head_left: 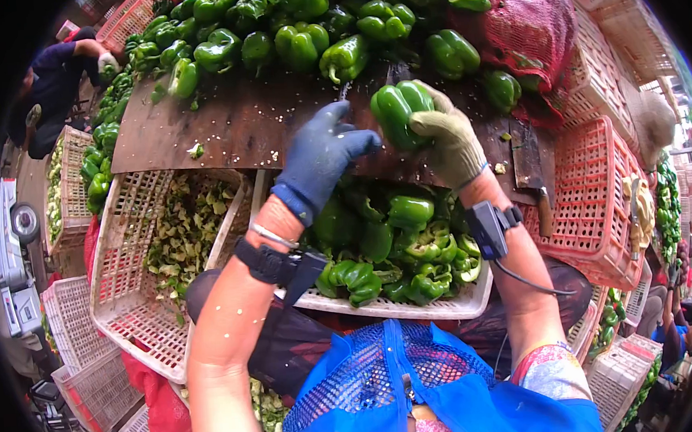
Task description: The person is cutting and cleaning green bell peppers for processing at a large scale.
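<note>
My right hand [449, 134], in a pale knitted glove, grips a whole green bell pepper [400, 116] above the near edge of a wooden board [238, 131]. Left of it is my left hand [323, 158] in a blue glove, apart from the pepper, its fingers curled and the thumb toward the pepper. A thin shiny streak shows just past its fingertips; what the fingers hold, if anything, I cannot make out. Many whole green peppers [300, 46] are heaped at the board's far side. Below my hands, a white crate [391, 310] holds opened peppers [409, 212].
At left, a crate [129, 296] holds pepper cores and scraps [184, 230]. A cleaver [529, 161] with a wooden handle lies at the board's right end, beside a red crate [587, 201]. A red mesh sack [521, 27] lies behind. Another person [57, 87] is at upper left.
</note>
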Tool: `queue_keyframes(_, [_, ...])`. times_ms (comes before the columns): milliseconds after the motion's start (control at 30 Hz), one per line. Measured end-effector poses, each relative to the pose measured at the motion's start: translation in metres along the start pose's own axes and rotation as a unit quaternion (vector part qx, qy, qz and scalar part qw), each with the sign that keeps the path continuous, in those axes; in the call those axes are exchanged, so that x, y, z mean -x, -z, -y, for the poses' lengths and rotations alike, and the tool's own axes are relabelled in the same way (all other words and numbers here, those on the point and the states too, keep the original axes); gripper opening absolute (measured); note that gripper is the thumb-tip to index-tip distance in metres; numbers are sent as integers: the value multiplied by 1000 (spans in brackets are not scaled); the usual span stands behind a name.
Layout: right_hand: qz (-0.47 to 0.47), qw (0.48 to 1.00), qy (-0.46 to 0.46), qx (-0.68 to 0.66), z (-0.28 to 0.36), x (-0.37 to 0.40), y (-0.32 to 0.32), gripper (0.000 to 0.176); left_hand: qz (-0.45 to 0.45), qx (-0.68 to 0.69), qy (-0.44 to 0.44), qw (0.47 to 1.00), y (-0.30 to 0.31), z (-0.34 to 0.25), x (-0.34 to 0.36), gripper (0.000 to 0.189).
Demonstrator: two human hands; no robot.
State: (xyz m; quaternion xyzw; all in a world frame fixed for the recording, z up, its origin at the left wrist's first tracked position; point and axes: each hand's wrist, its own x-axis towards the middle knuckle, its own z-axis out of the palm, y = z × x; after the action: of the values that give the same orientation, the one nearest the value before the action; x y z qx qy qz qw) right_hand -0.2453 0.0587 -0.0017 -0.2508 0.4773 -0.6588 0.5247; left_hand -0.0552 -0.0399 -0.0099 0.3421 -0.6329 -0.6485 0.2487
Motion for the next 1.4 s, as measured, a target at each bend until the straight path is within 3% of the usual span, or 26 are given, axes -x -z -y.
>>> queue_keyframes(33, [51, 990, -28, -125, 2, 11, -5, 76, 29, 57, 28, 998, -10, -7, 4, 68])
queue_keyframes(67, [115, 982, -79, -129, 1, 18, 4, 78, 10, 101, 23, 995, -20, -5, 6, 71])
queue_keyframes(167, [-13, 983, -84, 165, 6, 48, -12, 82, -22, 188, 51, 981, -46, 5, 11, 78])
queue_keyframes(200, [12, 938, -17, 346, 7, 51, -9, 87, -19, 239, 31, 970, -50, 6, 14, 77])
queue_keyframes(267, [24, 829, 96, 550, 16, 64, -4, 88, -48, 291, 69, 953, -62, 5, 22, 72])
queue_keyframes(300, [12, 852, 118, 509, 19, 72, 7, 87, -55, 271, 68, 959, -65, 0, 24, 69])
queue_keyframes(400, [-168, 713, 215, 646, 54, 100, 70, 71, -100, 220, 10, 970, -62, 2, 4, 66])
queue_keyframes(433, [-211, 610, 211, 734, 57, 105, 113, 62, -114, 67, -47, 990, -58, 10, -10, 64])
queue_keyframes(467, [-244, 582, 107, 769, 58, 109, 152, 56, -111, -94, -51, 988, -58, 5, -11, 62])
queue_keyframes(533, [-265, 576, -114, 765, 49, 108, 206, 49, -99, -406, -52, 907, -61, -8, -14, 57])
queue_keyframes(567, [-259, 575, -102, 769, 49, 107, 208, 47, -125, -385, -78, 911, -59, 4, -20, 55])
queue_keyframes(700, [-237, 610, -94, 750, 57, 105, 215, 30, -119, -301, -92, 942, -40, 29, -37, 57])
queue_keyframes(767, [-248, 802, -173, 515, 69, 116, 208, 21, -127, -291, -93, 944, -28, 39, -40, 56])
queue_keyframes(800, [-241, 870, -209, 377, 71, 127, 208, 18, -131, -286, -92, 945, -25, 42, -40, 55])
queue_keyframes(833, [-203, 931, -103, 285, 59, 137, 208, 15, -129, -293, -87, 943, -25, 39, -36, 55])
queue_keyframes(867, [-223, 963, -141, 57, 53, 152, 209, 14, -134, -294, -86, 942, -25, 37, -35, 55])
queue_keyframes(900, [-251, 944, -186, -108, 58, 165, 186, 16, -138, -293, -86, 942, -27, 36, -35, 55])
queue_keyframes(933, [-306, 930, -135, -151, 60, 168, 143, 27, -141, -293, -85, 942, -30, 38, -35, 56])
queue_keyframes(1000, [-268, 937, -101, -199, 51, 178, 102, 40, -144, -289, -106, 941, -30, 41, -34, 55])
queue_keyframes(1067, [-123, 966, -155, -167, 49, 187, 116, 45, -144, -289, -121, 939, -28, 43, -33, 54])
queue_keyframes(1133, [-212, 962, -157, 65, 76, 179, 82, 46, -139, -291, -129, 938, -27, 44, -32, 54])
queue_keyframes(1200, [-200, 949, -53, 238, 110, 156, 65, 42, -144, -298, -138, 934, -28, 45, -30, 53])
queue_keyframes(1267, [-177, 832, 162, 501, 122, 117, 89, 38, -152, -295, -144, 932, -29, 45, -30, 53])
queue_keyframes(1333, [-192, 650, 331, 656, 129, 73, 109, 33, -154, -301, -148, 929, -29, 45, -29, 53])
queue_keyframes(1367, [-199, 639, 224, 708, 130, 55, 117, 31, -157, -304, -150, 928, -29, 45, -29, 53])
queue_keyframes(1400, [-172, 605, 36, 776, 126, 28, 134, 26, -162, -304, -157, 925, -30, 47, -27, 53])
